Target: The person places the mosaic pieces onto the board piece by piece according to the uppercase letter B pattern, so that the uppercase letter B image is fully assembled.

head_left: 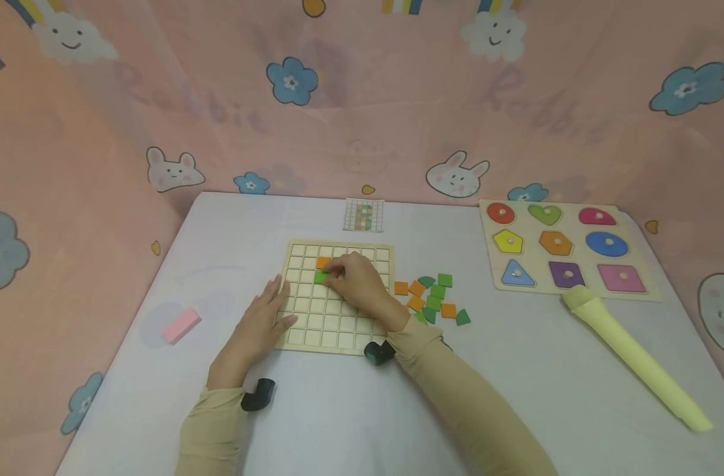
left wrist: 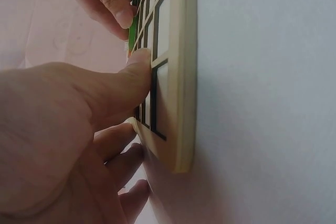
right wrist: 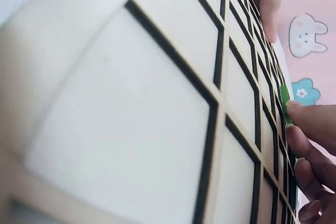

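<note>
A wooden grid board [head_left: 314, 340] lies on the table. My right hand [head_left: 362, 284] pinches a green square tile [head_left: 321, 277] between thumb and fingertips, low over a cell in the board's upper left part. Just beyond that tile, an orange square tile [head_left: 323, 262] sits in a cell. In the right wrist view the green tile [right wrist: 285, 100] stands partly above the grid lines. My left hand [head_left: 256, 324] rests at the board's left edge, its thumb [left wrist: 137, 69] on top of the frame and its other fingers spread along the side.
Right of the board lie several loose orange and green tiles [head_left: 449, 310]. Behind it is a small printed pattern card [head_left: 363, 215]. A shape puzzle board [head_left: 498, 263] and a pale yellow stick [head_left: 641, 363] are at the right, a pink block [head_left: 182, 326] at the left.
</note>
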{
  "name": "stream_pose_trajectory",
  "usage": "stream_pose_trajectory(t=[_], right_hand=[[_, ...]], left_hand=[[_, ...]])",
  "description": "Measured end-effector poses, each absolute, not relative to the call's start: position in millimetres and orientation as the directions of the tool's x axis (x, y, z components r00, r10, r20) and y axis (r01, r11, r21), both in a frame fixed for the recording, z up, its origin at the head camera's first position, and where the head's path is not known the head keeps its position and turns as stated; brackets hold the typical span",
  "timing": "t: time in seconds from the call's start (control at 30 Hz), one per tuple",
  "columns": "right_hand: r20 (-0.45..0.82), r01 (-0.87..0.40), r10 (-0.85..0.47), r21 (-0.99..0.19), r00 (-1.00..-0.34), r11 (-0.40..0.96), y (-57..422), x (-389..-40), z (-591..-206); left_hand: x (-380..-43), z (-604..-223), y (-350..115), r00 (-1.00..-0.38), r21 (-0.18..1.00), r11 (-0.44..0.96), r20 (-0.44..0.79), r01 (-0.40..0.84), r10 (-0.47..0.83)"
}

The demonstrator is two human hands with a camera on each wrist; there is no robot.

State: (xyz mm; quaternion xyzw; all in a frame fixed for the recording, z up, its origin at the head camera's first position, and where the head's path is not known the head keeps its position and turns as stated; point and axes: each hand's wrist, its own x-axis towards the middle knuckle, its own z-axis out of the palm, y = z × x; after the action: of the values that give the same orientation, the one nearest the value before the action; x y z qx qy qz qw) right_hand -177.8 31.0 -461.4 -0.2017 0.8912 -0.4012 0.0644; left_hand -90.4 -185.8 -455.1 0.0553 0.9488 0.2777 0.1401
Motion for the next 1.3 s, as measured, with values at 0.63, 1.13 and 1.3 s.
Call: stream_pose_trajectory(t=[0.63,1.13,1.3], right_hand=[[-0.009,-0.287,-0.41,-0.698,-0.912,0.656,90.6,-174.6,-459.5],[-0.271,-0.09,-0.348,-0.661,-0.898,0.745,179.3,-168.1,-449.0],[-0.284,-0.083,-0.339,-0.646,-0.897,0.759,189.1,-164.7,-447.9]], left_hand=[[-94.1,-461.1,-184.5,-0.958,0.548,0.836,-0.235,0.009,0.165],[-91.3,-458.1,-182.6,-0.959,0.556,0.831,-0.238,-0.006,0.153],[-91.3,-459.0,-183.3,-0.959,0.555,0.832,-0.238,-0.007,0.151]])
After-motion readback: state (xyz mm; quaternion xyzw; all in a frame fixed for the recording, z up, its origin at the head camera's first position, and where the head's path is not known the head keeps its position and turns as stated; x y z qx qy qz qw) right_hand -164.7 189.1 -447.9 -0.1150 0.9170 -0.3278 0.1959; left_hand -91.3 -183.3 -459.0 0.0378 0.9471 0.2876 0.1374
